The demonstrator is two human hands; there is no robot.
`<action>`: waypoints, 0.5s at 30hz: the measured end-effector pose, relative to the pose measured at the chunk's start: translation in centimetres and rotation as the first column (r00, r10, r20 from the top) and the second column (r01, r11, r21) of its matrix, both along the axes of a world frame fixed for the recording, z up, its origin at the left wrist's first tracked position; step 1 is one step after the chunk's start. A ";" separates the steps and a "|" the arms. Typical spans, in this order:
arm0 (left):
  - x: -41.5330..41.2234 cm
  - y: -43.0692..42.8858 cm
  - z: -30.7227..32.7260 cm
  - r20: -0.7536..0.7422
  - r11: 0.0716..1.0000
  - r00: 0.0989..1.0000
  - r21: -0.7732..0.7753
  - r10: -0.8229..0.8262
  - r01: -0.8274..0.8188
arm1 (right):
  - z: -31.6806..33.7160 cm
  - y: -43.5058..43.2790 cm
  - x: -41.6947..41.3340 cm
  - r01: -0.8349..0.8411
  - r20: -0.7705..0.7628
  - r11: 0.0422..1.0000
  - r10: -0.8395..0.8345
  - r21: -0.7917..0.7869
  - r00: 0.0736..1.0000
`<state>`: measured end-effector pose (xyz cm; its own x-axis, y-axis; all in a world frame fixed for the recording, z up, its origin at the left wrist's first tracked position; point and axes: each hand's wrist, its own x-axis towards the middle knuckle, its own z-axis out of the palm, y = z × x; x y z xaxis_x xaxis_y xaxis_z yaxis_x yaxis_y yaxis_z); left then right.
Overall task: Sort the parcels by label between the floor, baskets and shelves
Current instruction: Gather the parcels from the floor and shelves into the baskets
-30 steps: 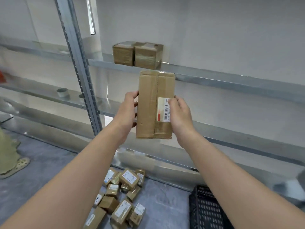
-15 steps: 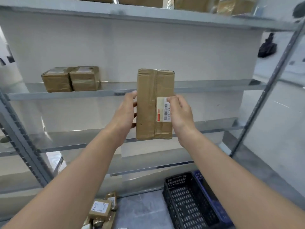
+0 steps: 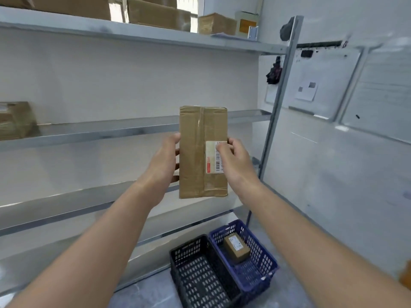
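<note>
A flat, oblong cardboard parcel [image 3: 195, 152] is held upright in the air, in front of the shelves [image 3: 100, 134] and above the baskets. Its brown face is creased and is sealed with glossy clear tape down a middle seam. One white rectangular label [image 3: 211, 157], edged with a red strip and printed with a barcode, is stuck on its right half.

The parcel's left edge is gripped by the left hand [image 3: 163, 165], whose fingers are wrapped round it. The right edge is pinched by the right hand [image 3: 235, 161], whose thumb is laid over the label.

Four grey sheet-metal shelves can be counted, carried at the right by one slanting metal post [image 3: 278, 121]. At least three cardboard boxes [image 3: 158, 12] are seen on the top shelf. More boxes at the left end of the second shelf are blurred, and their number cannot be told.

Two rectangular plastic baskets with perforated walls are set side by side, touching, on the smooth grey floor [image 3: 144, 294]: one black basket [image 3: 188, 245] and one blue basket [image 3: 260, 252]. One small box [image 3: 236, 250] of brown card, bearing a white label, lies in the blue one.

Two framed whiteboards [image 3: 315, 81] are fixed to the right wall.
</note>
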<state>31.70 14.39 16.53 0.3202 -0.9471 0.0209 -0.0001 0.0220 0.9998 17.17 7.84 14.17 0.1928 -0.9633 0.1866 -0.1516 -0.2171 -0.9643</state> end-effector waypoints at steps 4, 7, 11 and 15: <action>-7.4 -3.7 -0.9 0.001 1.000 1.000 0.014 -0.002 0.002 | -0.2 -3.5 -7.9 -0.008 -0.042 1.000 0.008 -0.005 0.999; -12.4 -6.2 -1.9 -0.005 1.000 1.000 0.029 -0.008 0.009 | -1.3 -6.1 -12.5 -0.005 -0.053 1.000 0.006 0.012 0.999; -16.8 -9.5 -3.6 -0.012 0.996 1.000 0.087 0.000 0.001 | -3.1 -8.6 -16.2 0.026 -0.089 0.999 -0.023 0.029 0.996; -19.3 -13.8 -5.2 0.007 0.992 1.000 0.125 0.000 -0.001 | -4.8 -12.6 -18.7 0.021 -0.074 0.998 -0.017 0.055 0.997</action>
